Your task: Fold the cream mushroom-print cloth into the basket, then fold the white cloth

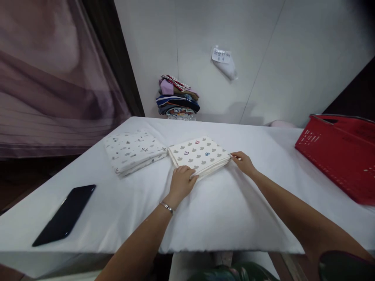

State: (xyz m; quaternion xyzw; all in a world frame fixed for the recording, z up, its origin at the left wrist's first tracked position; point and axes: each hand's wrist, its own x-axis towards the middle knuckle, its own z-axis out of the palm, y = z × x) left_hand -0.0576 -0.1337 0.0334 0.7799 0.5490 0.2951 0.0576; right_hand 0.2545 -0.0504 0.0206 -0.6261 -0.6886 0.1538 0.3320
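A folded cream cloth [202,152] with grey, red and blue motifs lies in the middle of the white-covered table. At its near left corner, my left hand [182,181] closes its fingers over the edge, with a silver bracelet on the wrist. My right hand [243,162] pinches the cloth's right corner between thumb and fingers. Just to the left, touching or nearly touching it, rests another folded white cloth [134,150] with small dark plant-like prints.
A dark phone-like slab [66,214] lies at the table's left front. On the right stands a red plastic basket [336,152]. Beyond the back edge, folded clothes [178,97] are stacked against the wall. A purple curtain [58,78] hangs at left; the white tablecloth [131,218] has creases.
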